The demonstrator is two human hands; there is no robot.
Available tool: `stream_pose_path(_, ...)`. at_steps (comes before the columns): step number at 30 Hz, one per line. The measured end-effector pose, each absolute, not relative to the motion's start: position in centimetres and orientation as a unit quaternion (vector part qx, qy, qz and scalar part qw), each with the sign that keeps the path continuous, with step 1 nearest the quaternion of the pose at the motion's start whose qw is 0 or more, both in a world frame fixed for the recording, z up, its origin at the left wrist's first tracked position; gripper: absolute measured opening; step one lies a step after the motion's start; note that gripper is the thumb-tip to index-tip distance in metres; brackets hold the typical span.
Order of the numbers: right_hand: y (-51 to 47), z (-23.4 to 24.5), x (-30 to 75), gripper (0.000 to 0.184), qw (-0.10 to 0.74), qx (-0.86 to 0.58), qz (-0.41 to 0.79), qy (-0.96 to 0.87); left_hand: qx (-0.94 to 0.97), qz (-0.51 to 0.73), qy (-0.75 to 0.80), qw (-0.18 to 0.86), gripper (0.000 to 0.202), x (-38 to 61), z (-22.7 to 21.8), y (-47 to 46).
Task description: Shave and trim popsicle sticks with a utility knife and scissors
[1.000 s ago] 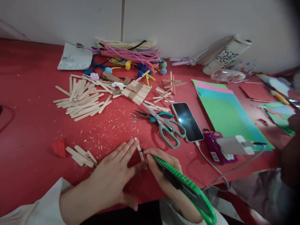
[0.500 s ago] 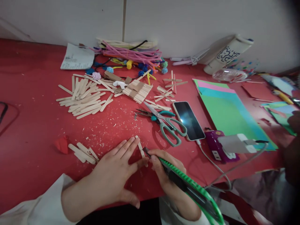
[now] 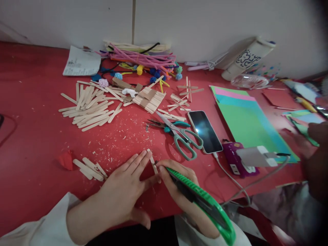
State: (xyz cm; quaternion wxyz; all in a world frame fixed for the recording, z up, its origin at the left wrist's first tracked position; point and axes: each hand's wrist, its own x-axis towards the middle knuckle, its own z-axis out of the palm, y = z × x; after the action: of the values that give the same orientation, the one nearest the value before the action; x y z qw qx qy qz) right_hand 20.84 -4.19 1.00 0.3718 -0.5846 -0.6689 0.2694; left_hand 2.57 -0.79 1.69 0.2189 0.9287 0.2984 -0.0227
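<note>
A narrow wooden craft stick (image 3: 153,163) lies on the red tabletop. My left hand (image 3: 125,186) is spread flat beside it, its fingertips at the far end and its index finger across the near part, pinning it down. In my right hand (image 3: 176,181) is a green utility knife (image 3: 205,200), the fingers wrapped round its front. The dark blade tip touches or nearly touches the stick's right edge; most of the blade is hidden by my fingers. Several short stick pieces (image 3: 89,168) lie left of my left hand. Wood shavings are scattered beyond my fingers.
Scissors (image 3: 182,136) rest over teal-handled pliers, next to a charging phone (image 3: 205,132). A pile of craft sticks (image 3: 92,109) and pipe cleaners (image 3: 143,56) lie farther back. Coloured paper (image 3: 246,119) and a purple power block (image 3: 234,159) are at right, near another person's hand (image 3: 319,133).
My right hand and the knife have shifted slightly left, bringing the blade to the stick. My left hand stays on the stick. The view has moved a little.
</note>
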Motion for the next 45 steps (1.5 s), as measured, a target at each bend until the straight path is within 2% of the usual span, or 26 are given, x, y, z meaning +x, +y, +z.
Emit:
stream_pose_path(12, -5.9, 0.6, 20.7, 0.013, 0.449, -0.620, 0.222, -0.604, 0.924, -0.043, 0.301, 0.230, 0.101, 2.8, 1.7, -0.7)
stream_pose_path(18, -5.6, 0.6, 20.6, 0.013, 0.444, -0.609, 0.256, -0.605, 0.927, -0.044, 0.296, 0.224, 0.106, 2.7, 1.3, -0.8)
stream_pose_path(26, -5.2, 0.5, 20.6, 0.011, 0.428, -0.580, 0.257, -0.643, 0.926, -0.015, 0.293, 0.236, 0.101, 2.5, 1.0, -1.0)
stream_pose_path(31, -4.5, 0.9, 20.6, 0.012, 0.418, -0.579, 0.260, -0.650, 0.927, -0.020, 0.297, 0.230, 0.108, 2.6, 0.9, -1.0)
stream_pose_path(36, -4.8, 0.4, 20.7, 0.017, 0.428, -0.597, 0.291, -0.613, 0.936, 0.000, 0.280, 0.215, 0.103, 2.3, 0.9, -0.9)
stream_pose_path(45, -6.2, 0.6, 21.2, 0.017, 0.457, -0.622, 0.219, -0.598, 0.952, 0.061, 0.242, 0.179, 0.088, 2.5, 0.9, -1.0)
